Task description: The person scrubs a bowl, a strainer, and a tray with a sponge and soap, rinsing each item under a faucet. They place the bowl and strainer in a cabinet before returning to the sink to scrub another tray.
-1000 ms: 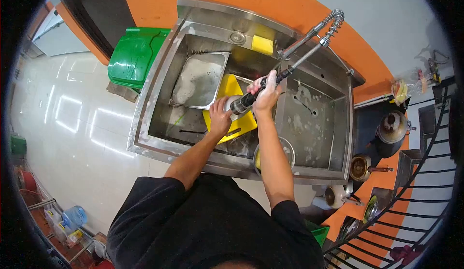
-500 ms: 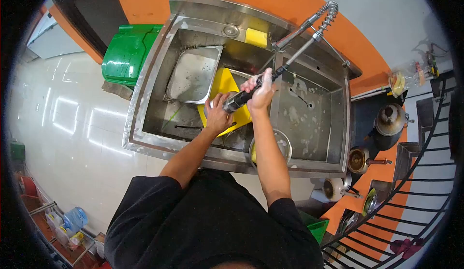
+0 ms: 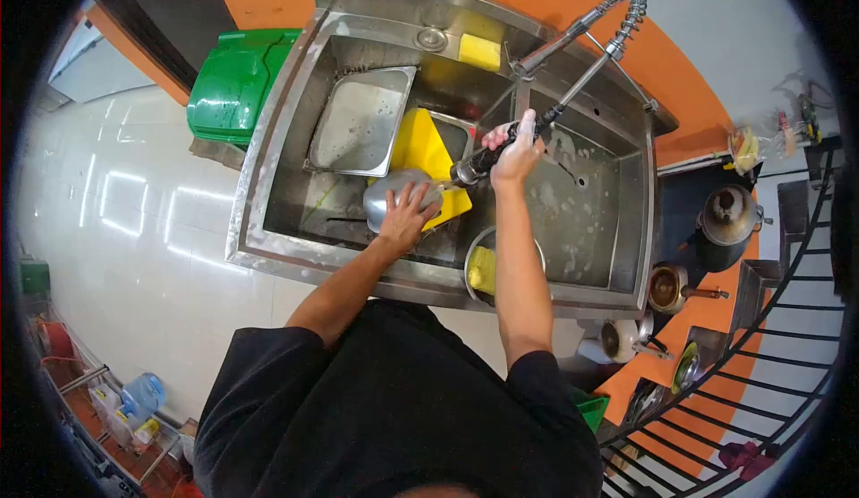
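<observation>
You seemed to be rinsing metal bowl (image 3: 385, 191), in sink (image 3: 291, 248) by yellow board (image 3: 424, 149); curved surface called for steady hold under spray. Your left hand (image 3: 403, 218) lay spread-fingered on bowl; your right hand (image 3: 519, 158), forearm reaching forward, gripped sprayer (image 3: 469, 170), head angled toward bowl.

The view is brightly lit; overhead light streaks the pale tiled floor (image 3: 134, 194) with white glare and glints on the green bin lid (image 3: 234, 86) and steel sink (image 3: 295, 252). The doorway is dark. Fisheye distortion bends the black railing (image 3: 761, 319), and the corners fall to black. The spray nozzle's details look slightly soft.
</observation>
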Tool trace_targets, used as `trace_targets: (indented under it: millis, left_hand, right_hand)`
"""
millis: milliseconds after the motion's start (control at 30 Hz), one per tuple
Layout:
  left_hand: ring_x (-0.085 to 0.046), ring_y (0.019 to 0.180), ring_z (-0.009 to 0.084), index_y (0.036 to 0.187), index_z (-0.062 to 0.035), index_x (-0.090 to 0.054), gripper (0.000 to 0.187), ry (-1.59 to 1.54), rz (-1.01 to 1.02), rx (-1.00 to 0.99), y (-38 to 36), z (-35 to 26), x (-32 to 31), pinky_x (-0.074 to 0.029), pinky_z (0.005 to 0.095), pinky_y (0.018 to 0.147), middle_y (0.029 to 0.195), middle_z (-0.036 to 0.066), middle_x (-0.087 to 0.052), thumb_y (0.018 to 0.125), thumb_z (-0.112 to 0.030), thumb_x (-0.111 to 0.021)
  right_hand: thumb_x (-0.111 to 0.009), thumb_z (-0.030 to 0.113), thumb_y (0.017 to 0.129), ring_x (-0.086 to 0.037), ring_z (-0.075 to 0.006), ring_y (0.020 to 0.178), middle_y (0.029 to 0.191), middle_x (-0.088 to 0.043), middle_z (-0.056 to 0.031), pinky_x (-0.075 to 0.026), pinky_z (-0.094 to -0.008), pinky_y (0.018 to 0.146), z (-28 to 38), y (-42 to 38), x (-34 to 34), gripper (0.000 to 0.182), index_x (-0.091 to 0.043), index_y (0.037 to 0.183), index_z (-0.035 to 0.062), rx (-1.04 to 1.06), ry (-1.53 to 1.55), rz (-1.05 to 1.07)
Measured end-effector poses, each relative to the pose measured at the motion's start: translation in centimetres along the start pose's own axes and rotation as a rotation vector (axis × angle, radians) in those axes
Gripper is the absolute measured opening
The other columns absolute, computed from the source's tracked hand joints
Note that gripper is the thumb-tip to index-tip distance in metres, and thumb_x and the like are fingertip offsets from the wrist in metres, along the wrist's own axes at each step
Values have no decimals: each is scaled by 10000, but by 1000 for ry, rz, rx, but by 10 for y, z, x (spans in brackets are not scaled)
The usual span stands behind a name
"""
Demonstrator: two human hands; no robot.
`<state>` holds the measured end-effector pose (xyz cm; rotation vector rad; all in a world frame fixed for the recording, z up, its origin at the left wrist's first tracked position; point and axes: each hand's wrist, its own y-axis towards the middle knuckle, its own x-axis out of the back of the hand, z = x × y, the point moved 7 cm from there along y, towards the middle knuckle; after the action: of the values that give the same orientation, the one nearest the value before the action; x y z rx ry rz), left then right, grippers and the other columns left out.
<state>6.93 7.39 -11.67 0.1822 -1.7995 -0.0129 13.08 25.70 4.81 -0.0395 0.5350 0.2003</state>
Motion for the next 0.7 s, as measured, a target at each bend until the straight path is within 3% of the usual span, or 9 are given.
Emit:
trace_targets:
  millis: [33,100,200,300,433,533,667,700]
  left_hand:
    - [-290,1379,381,1351,-262,-523,579,2,1,0,2,0,0,-277,638,1023,1501,116,-323,796,-166,-659]
    - [-319,1371,367,1390,-145,-469,640,-79,-78,51,6,8,-6,-291,575,1061,1474,126,-364,781,-172,-663]
    - [-332,1368,344,1399,-80,-436,744,-238,-166,184,16,23,-11,-293,529,1091,1458,129,-389,733,-242,-723]
    - [-331,1379,313,1409,-165,-437,815,-324,-47,217,24,28,17,-285,563,1098,1455,121,-403,702,-365,-790]
    - [-336,1372,315,1411,-178,-422,837,-199,23,358,23,24,53,-293,576,1087,1436,119,-412,689,-364,-802]
    - [-344,1362,315,1404,-187,-433,833,-214,67,323,23,29,38,-300,583,1071,1430,125,-410,671,-326,-805]
    - [-352,1358,322,1386,-178,-457,810,-160,-33,216,27,22,16,-298,575,1079,1403,140,-434,651,-275,-784]
    - [-374,1338,331,1386,-170,-457,827,-118,90,132,29,14,4,-301,553,1084,1393,156,-438,631,-257,-784]
  right_hand:
    - [-560,388,980,-446,-180,419,516,-420,-53,-418,-338,442,-1,-1,-1,413,-392,765,78,18,-53,-14]
    - [-557,399,978,-444,-181,418,514,-421,-56,-417,-341,442,-6,-3,-1,419,-395,763,78,10,-48,-10]
    - [-546,434,973,-435,-180,406,504,-415,-55,-410,-346,426,-11,-18,-15,454,-405,731,76,-92,62,-38]
    - [-550,423,970,-436,-184,395,509,-423,-53,-400,-352,403,-20,-34,-34,446,-414,728,75,-180,138,56]
    - [-587,411,960,-432,-175,399,517,-422,-47,-384,-321,401,-17,-24,-19,442,-422,742,64,-142,39,-32]
    - [-574,416,967,-426,-170,404,517,-416,-43,-368,-320,403,-6,-18,-10,464,-416,704,68,-4,-108,-57]
    - [-540,415,981,-416,-169,414,514,-408,-44,-375,-327,421,-9,-37,-31,482,-410,662,78,-140,104,39]
    - [-528,412,985,-413,-169,419,512,-404,-45,-379,-329,430,-10,-42,-39,485,-408,651,81,-167,153,54]
